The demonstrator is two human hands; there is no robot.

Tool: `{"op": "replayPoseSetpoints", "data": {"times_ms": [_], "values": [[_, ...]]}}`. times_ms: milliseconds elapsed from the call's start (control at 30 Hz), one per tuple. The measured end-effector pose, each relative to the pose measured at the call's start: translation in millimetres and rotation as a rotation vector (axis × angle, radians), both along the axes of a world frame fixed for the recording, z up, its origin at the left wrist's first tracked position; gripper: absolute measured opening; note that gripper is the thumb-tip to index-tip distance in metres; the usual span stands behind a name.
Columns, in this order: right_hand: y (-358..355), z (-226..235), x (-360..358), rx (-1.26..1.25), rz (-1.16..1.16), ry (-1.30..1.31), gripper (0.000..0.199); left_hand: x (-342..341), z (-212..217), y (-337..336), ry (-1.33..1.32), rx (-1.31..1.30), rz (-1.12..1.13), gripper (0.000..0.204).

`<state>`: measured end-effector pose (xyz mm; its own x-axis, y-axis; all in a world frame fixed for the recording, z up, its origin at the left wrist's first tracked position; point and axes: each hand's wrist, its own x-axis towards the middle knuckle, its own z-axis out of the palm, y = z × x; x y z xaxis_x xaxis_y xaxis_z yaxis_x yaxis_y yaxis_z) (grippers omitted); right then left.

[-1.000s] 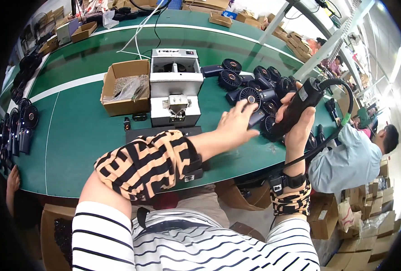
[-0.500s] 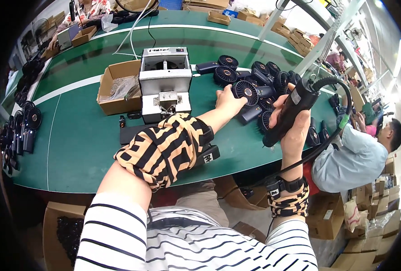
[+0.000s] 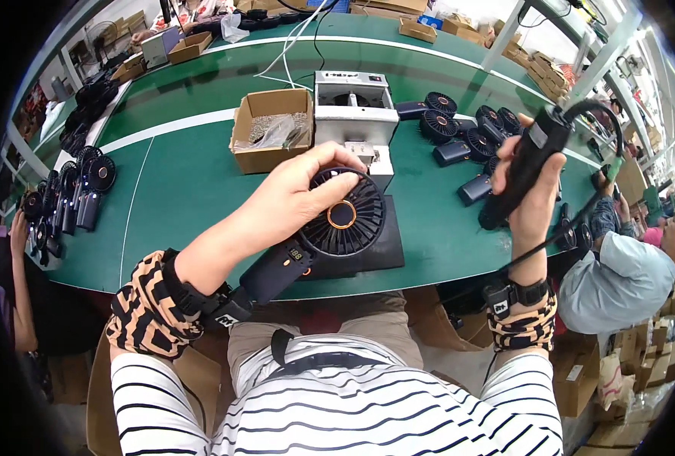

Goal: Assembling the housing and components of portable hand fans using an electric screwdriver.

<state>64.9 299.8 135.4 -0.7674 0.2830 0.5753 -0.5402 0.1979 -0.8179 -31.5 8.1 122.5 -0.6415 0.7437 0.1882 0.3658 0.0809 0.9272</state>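
In front of my body, my left hand [image 3: 292, 190] grips a dark handheld fan [image 3: 356, 224] by the rim of its round head. The fan's handle, with a small lit display, points toward me and to the left. Beneath the fan head lies a black block [image 3: 389, 247] on the table; whether they touch I cannot tell. My right hand [image 3: 537, 205] is wrapped round a black electric screwdriver [image 3: 533, 156], its tip tilted down to the left, clear of the fan. A cable runs from the screwdriver's top.
Behind the fan stands a white-and-grey machine [image 3: 359, 125], with a cardboard box [image 3: 265, 161] of small silvery parts beside it. More handheld fans [image 3: 436, 125] lie at the right, and others [image 3: 87, 190] at the left edge. A person in light blue [image 3: 615, 281] sits at the right.
My left hand has taken a fan from the pile on the right and brought it left, over the black block. My right hand still holds the screwdriver. The view has shifted.
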Motion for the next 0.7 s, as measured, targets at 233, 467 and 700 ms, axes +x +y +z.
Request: {"op": "replayPoseSetpoints", "data": {"times_ms": [233,467,700], "values": [[-96,10,-89,-0.043,0.266,0.131,0.084,-21,-71,23,0.325,-0.115,-0.137,0.034],[-110,3,-119,-0.015,0.299,0.218,0.088,20,-60,-50,0.594,-0.378,0.198,0.067],[-123,-11,-126,-0.022,0.264,0.224,0.088,29,-81,-53,0.522,-0.312,0.257,0.05]]}}
